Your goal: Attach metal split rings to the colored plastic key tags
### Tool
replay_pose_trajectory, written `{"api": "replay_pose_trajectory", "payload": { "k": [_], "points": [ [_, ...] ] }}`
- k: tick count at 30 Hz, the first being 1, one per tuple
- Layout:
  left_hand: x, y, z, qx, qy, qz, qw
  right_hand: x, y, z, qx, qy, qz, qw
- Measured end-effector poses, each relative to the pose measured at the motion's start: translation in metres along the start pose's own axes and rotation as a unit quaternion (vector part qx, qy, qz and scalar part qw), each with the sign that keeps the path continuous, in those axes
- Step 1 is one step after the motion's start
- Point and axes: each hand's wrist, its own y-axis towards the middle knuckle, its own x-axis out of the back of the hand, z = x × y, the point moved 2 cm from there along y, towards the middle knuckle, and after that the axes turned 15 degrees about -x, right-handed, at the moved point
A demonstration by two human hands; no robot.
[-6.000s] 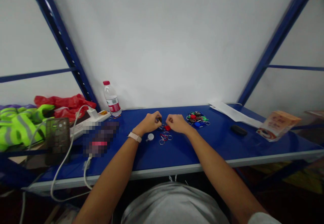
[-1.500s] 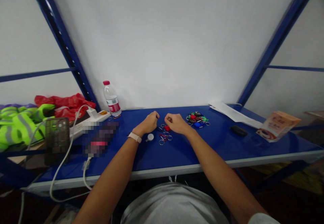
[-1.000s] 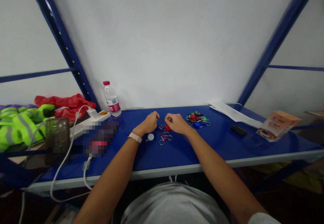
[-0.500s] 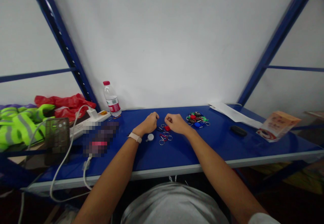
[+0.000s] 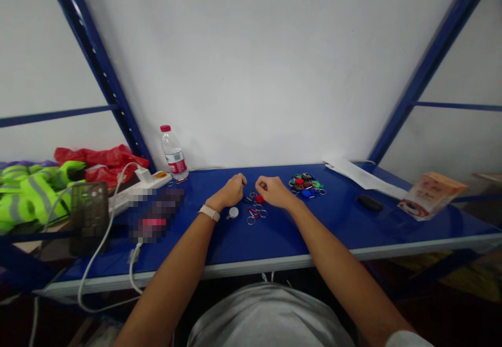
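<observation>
The fingers of the left hand [image 5: 228, 191] and right hand [image 5: 272, 192] curl closed, hiding whether they grip anything, just above a red key tag [image 5: 259, 198] and loose metal key rings [image 5: 254, 215] on the blue tabletop [image 5: 353, 237].

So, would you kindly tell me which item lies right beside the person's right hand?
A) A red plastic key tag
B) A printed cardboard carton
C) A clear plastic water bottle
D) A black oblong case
A: the red plastic key tag lies just by the knuckles of the right hand, among metal split rings on the blue metal table.
</observation>
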Motion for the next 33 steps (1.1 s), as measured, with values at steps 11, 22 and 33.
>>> {"api": "replay_pose_trajectory", "payload": {
  "k": [11, 22, 33],
  "points": [
    [-0.0007, 0.0002, 0.0008, 0.0, 0.009, 0.007, 1.0, -0.0002, 0.0003, -0.0007, 0.0, 0.001, 0.005, 1.0],
    [0.0009, 0.0009, -0.0009, 0.0, 0.011, 0.017, 1.0, 0.0, -0.0009, -0.0001, 0.002, -0.001, 0.004, 1.0],
    [-0.0003, 0.0007, 0.0003, 0.002, 0.017, 0.018, 1.0, -0.0014, 0.0005, -0.0009, 0.0, -0.001, 0.005, 1.0]
  ]
}}
